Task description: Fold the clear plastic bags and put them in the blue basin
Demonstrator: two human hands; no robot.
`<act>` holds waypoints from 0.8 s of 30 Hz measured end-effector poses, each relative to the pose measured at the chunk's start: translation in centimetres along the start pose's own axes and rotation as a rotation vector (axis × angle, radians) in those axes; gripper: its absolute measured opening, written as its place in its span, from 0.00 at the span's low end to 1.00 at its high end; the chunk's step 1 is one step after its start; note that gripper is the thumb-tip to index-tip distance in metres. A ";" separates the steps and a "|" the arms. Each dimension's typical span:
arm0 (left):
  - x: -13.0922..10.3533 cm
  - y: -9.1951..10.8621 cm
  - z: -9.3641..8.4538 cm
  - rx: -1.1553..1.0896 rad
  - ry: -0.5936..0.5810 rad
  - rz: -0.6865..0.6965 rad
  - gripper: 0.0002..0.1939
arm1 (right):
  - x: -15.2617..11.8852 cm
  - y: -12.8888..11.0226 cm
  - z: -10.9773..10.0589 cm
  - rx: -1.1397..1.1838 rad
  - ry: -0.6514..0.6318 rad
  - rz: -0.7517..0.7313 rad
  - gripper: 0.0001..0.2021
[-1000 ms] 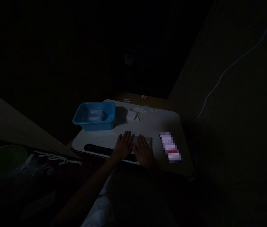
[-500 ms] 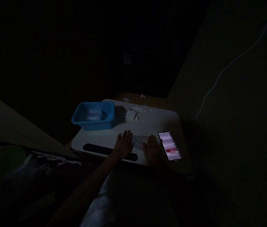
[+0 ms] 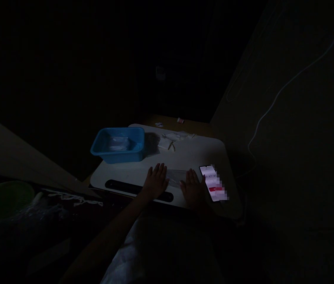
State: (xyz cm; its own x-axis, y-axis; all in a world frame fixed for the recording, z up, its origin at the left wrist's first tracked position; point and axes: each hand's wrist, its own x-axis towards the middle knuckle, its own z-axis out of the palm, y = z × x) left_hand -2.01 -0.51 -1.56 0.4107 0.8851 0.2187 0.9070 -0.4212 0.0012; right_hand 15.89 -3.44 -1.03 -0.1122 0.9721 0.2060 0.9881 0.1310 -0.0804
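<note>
A clear plastic bag lies flat near the front of the white table. My left hand rests flat at its left end, fingers stretched out. At its right end my right hand lies palm down with the fingers extended, close beside a lit phone. Farther back sit a small white packet and crumpled clear plastic. The room is dark, so the bag's outline under the hands is hard to make out.
A blue plastic basin holding clear plastic stands at the table's back left. A black slot runs along the front edge. A green basket is at lower left. A white cable hangs along the right wall.
Both hands stay flat at the ends of the plastic bag, with hardly any movement. The whole view has shifted very slightly.
</note>
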 end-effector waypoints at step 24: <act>0.0 -0.3 0.1 -0.008 0.011 0.027 0.27 | 3.3 2.4 -2.3 0.075 -0.047 -0.004 0.18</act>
State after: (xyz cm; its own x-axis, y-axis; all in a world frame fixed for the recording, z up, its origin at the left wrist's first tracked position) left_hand -2.24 -0.34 -1.64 0.4344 0.8709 0.2298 0.8946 -0.4469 0.0027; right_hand 18.14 -0.34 1.74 -0.1229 0.9794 0.1605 0.9771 0.1477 -0.1531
